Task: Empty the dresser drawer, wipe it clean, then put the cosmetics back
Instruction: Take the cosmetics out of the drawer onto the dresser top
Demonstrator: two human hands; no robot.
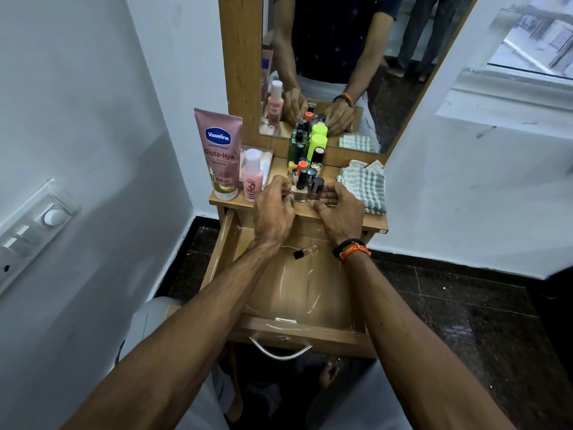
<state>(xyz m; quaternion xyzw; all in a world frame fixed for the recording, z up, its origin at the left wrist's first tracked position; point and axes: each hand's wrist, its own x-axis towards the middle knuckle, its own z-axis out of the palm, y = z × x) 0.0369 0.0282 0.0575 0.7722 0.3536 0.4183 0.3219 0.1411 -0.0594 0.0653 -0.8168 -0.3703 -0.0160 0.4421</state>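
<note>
Left hand and right hand cupped, fingers curled around nail polish bottles on dresser top. Open drawer below top held one small bottle. Checked cloth right of bottles.

Two bare forearms, no sleeves reaching into view past the elbows. Left hand without rings or bands that can be made out; left wrist plain. Right hand likewise bare, but right wrist wrapped with a black cord band and, just beside it toward the elbow, an orange thread band of several twisted strands with a knot. Lower down, light grey or white cloth over the legs. In the mirror, a dark navy short-sleeved shirt with small pale dots, light cloth at the waist, and the same orange band on one wrist.
</note>
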